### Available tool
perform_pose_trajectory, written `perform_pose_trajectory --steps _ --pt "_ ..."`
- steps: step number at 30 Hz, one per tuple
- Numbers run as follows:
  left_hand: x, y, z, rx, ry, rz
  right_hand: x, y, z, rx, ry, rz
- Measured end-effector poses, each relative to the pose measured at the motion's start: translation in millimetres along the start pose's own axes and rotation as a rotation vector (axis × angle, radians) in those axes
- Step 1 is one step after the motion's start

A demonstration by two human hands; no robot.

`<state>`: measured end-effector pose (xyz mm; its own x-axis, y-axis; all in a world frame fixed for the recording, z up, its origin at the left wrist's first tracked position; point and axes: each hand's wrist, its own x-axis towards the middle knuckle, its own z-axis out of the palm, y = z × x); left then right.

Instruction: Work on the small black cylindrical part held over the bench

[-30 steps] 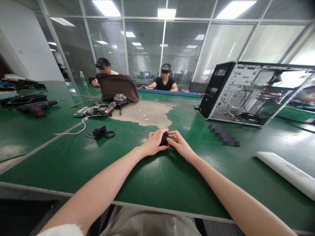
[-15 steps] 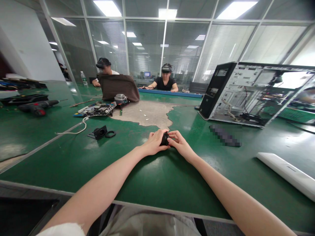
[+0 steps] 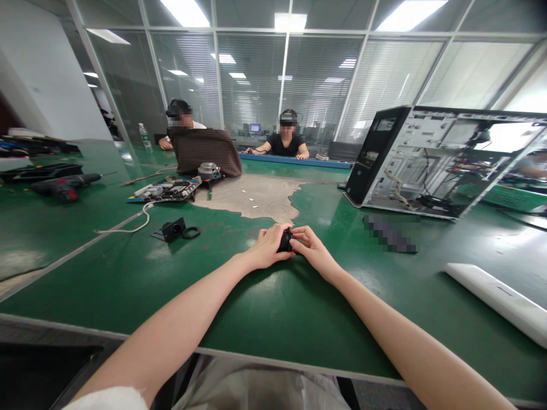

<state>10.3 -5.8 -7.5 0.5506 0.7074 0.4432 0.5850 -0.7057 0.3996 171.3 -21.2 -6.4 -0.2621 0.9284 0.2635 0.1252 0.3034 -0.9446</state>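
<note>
My left hand (image 3: 270, 246) is closed around a small black rounded part (image 3: 285, 241), low over the green tabletop (image 3: 265, 307). From the right, the thumb and fingertips of my right hand (image 3: 311, 246) pinch the edge of the same part. Fingers cover much of it, so its exact kind is hard to make out. To the left of my hands lie a black square part with a round opening (image 3: 173, 229) and a black ring (image 3: 191, 232) beside it.
An open computer case (image 3: 384, 159) stands at the right, with a blurred dark item (image 3: 390, 234) and a long white casing (image 3: 498, 293) nearer me. A circuit board (image 3: 164, 189), a cordless drill (image 3: 66, 187) and a brown cloth-covered object (image 3: 205, 149) sit leftward. Two people sit across the table.
Both hands keep their hold on the black part, with hardly any visible movement. The whole view has shifted very slightly.
</note>
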Motion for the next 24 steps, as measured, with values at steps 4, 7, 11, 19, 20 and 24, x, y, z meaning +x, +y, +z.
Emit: perform_pose_trajectory --steps 4,7,11,19,20,24 --pt "-0.2 -0.7 0.3 -0.002 0.005 0.008 1.6 5.2 -1.5 -0.023 -0.014 0.009" --pt "-0.7 -1.1 0.2 0.006 0.006 0.015 0.7 4.0 -0.3 0.019 -0.031 -0.001" --pt "-0.6 -1.1 -0.2 0.008 0.004 0.015 0.2 1.4 1.4 0.010 0.010 -0.048" --pt "0.1 0.8 -1.3 0.001 0.000 0.001 2.9 6.4 -1.8 -0.048 0.000 -0.012" --pt "-0.1 1.1 -1.6 -0.001 -0.003 -0.003 2.3 5.7 -1.7 -0.031 -0.018 -0.010" --pt "-0.4 1.5 -2.0 0.000 -0.010 -0.009 -1.0 1.4 0.1 0.040 -0.037 -0.034"
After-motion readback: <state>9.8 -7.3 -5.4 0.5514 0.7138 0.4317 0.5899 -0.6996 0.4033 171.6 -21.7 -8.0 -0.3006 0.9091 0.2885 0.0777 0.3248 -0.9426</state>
